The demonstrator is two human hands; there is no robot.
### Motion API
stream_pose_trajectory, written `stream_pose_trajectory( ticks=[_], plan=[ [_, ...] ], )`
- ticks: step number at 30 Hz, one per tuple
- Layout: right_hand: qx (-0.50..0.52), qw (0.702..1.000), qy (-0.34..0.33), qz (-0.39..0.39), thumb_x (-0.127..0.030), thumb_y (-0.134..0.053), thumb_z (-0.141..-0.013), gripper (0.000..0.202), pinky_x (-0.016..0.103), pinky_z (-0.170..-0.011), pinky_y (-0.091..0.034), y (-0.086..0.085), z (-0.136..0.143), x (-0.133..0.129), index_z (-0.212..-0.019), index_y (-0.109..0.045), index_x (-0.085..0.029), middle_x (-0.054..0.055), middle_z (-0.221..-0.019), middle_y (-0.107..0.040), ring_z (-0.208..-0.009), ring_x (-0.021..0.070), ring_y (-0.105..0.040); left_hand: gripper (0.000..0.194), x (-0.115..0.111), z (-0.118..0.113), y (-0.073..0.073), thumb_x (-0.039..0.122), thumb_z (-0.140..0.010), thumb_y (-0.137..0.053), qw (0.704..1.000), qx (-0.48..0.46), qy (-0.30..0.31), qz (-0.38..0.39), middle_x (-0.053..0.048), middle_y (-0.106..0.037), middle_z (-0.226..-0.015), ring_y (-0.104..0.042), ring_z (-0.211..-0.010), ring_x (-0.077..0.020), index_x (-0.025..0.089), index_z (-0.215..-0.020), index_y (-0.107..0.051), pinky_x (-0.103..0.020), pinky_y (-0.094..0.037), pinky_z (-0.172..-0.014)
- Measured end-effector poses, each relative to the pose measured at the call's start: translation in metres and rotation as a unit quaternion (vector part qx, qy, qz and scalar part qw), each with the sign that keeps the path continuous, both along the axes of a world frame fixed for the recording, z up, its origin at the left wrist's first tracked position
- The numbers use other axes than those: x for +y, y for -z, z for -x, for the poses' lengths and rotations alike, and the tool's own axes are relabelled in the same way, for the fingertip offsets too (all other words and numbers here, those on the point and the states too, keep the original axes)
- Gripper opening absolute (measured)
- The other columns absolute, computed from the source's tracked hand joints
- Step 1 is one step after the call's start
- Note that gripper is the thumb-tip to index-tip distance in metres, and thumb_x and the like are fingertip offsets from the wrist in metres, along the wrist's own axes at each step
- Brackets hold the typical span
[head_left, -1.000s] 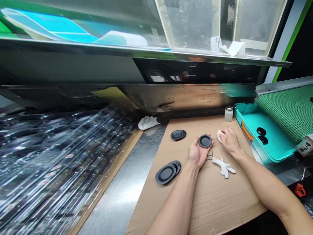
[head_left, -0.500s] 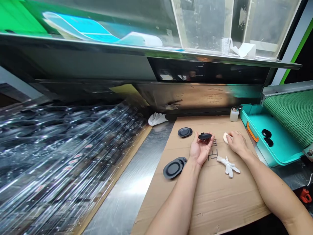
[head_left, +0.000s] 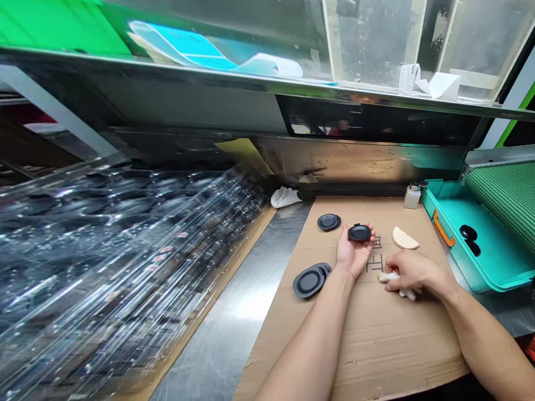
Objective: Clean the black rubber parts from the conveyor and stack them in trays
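My left hand point(head_left: 355, 253) is palm up, its fingers curled round a small black round case point(head_left: 359, 231) with a hinge tab at its far edge. My right hand point(head_left: 416, 273) has its fingers closed on a bunched white glove point(head_left: 407, 293) lying on the cardboard sheet point(head_left: 355, 345), which it partly covers. Just beyond that hand lies a cream half-round sponge pad point(head_left: 404, 238). Left of my left hand sit two groups of dark grey oval parts, the far parts point(head_left: 329, 222) and the near parts point(head_left: 310, 281).
A teal bin point(head_left: 489, 278) with black round pieces point(head_left: 470, 239) stands at right, below a green conveyor belt point(head_left: 505, 186). Beside it is a small pump bottle point(head_left: 412, 196). Stacked clear plastic trays point(head_left: 125, 267) fill the left. A metal ledge point(head_left: 188, 75) overhangs the back.
My right hand has let go of the sponge pad, come nearer and taken hold of the white glove. The black case in my left hand has tipped, showing more of its top face.
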State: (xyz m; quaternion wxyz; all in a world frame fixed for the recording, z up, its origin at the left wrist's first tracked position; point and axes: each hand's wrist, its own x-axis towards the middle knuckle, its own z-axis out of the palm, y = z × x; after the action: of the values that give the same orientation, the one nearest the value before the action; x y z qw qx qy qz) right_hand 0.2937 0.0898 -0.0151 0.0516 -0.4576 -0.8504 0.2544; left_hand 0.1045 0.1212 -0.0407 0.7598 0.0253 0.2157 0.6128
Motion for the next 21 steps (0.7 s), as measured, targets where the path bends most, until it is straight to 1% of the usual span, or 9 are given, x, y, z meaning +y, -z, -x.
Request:
stream_pose_trajectory(
  ticks=[2,5,7,9,11,15,16,18,21],
  plan=[
    [0.03,0.998,0.002,-0.051,-0.03,-0.068,-0.086,0.014,0.026,-0.057,-0.031,-0.002,0.004,-0.001,-0.074,-0.064,-0.022,-0.003,-0.064,-0.061,-0.057,0.0129,-0.05,0.055,0.001,-0.001,0.002,0.051,-0.104,-0.033,1.0,0.016,-0.004,-0.013,-0.014,-0.069,-0.09,-0.065,-0.072,-0.0178,0.011,-0.103,-0.071,-0.027,-0.055,-0.058],
    [0.136,0.973,0.075,-0.172,-0.033,-0.056,-0.097,0.017,0.027,-0.066,-0.038,-0.003,0.011,0.004,-0.089,-0.068,-0.022,0.002,-0.08,-0.067,-0.073,0.0163,-0.057,0.056,0.001,-0.006,0.005,0.05,-0.105,-0.031,0.999,0.045,-0.006,-0.012,-0.014,-0.07,-0.089,-0.065,-0.072,-0.019,0.011,-0.099,-0.071,-0.028,-0.053,-0.057],
    [0.187,0.955,0.126,-0.193,-0.037,-0.057,-0.098,0.018,0.027,-0.071,-0.042,0.001,0.014,0.008,-0.104,-0.067,-0.023,0.003,-0.09,-0.07,-0.081,0.0178,-0.061,0.055,0.0,-0.014,0.006,0.046,-0.105,-0.03,0.998,0.06,-0.003,-0.005,-0.013,-0.071,-0.088,-0.066,-0.073,-0.0192,0.01,-0.099,-0.071,-0.028,-0.053,-0.059],
    [0.202,0.947,0.146,-0.202,-0.036,-0.059,-0.098,0.019,0.027,-0.075,-0.045,0.008,0.018,0.011,-0.108,-0.067,-0.023,0.004,-0.096,-0.071,-0.087,0.0186,-0.063,0.051,-0.002,-0.023,0.007,0.042,-0.106,-0.031,0.998,0.07,0.003,-0.008,-0.012,-0.072,-0.087,-0.067,-0.075,-0.0189,0.01,-0.1,-0.072,-0.029,-0.056,-0.066],
    [0.186,0.946,0.15,-0.217,-0.034,-0.058,-0.099,0.016,0.027,-0.08,-0.046,0.015,0.021,0.012,-0.105,-0.068,-0.024,0.004,-0.099,-0.071,-0.092,0.0192,-0.064,0.05,-0.005,-0.034,0.009,0.039,-0.106,-0.032,0.997,0.075,0.012,-0.023,-0.011,-0.073,-0.087,-0.069,-0.081,-0.0192,0.011,-0.1,-0.073,-0.032,-0.058,-0.078],
    [0.138,0.94,0.191,-0.246,-0.031,-0.053,-0.101,0.017,0.028,-0.082,-0.047,0.022,0.03,0.012,-0.1,-0.068,-0.024,0.006,-0.102,-0.069,-0.093,0.0198,-0.064,0.051,-0.01,-0.05,0.011,0.038,-0.106,-0.032,0.995,0.079,0.034,-0.055,-0.013,-0.075,-0.096,-0.07,-0.103,-0.0228,0.012,-0.096,-0.075,-0.038,-0.054,-0.1],
    [0.134,0.939,0.189,-0.253,-0.03,-0.052,-0.101,0.017,0.028,-0.082,-0.046,0.022,0.032,0.011,-0.099,-0.068,-0.024,0.006,-0.103,-0.069,-0.094,0.0199,-0.064,0.051,-0.011,-0.051,0.011,0.038,-0.106,-0.033,0.995,0.077,0.038,-0.057,-0.014,-0.076,-0.1,-0.069,-0.107,-0.0238,0.012,-0.097,-0.075,-0.039,-0.053,-0.102],
    [0.13,0.946,0.155,-0.254,-0.028,-0.05,-0.102,0.018,0.028,-0.083,-0.046,0.018,0.036,0.009,-0.097,-0.067,-0.023,0.006,-0.101,-0.069,-0.094,0.0194,-0.063,0.051,-0.011,-0.051,0.011,0.039,-0.106,-0.033,0.995,0.073,0.046,-0.047,-0.015,-0.076,-0.104,-0.068,-0.112,-0.0253,0.011,-0.097,-0.075,-0.04,-0.051,-0.105],
    [0.081,0.969,0.089,-0.214,-0.029,-0.055,-0.099,0.014,0.027,-0.078,-0.044,0.01,0.034,0.006,-0.095,-0.068,-0.024,0.003,-0.095,-0.07,-0.09,0.0189,-0.063,0.055,-0.011,-0.045,0.01,0.042,-0.106,-0.031,0.995,0.076,0.054,-0.021,-0.018,-0.075,-0.104,-0.069,-0.113,-0.0271,0.01,-0.094,-0.074,-0.043,-0.051,-0.106]
  ],
)
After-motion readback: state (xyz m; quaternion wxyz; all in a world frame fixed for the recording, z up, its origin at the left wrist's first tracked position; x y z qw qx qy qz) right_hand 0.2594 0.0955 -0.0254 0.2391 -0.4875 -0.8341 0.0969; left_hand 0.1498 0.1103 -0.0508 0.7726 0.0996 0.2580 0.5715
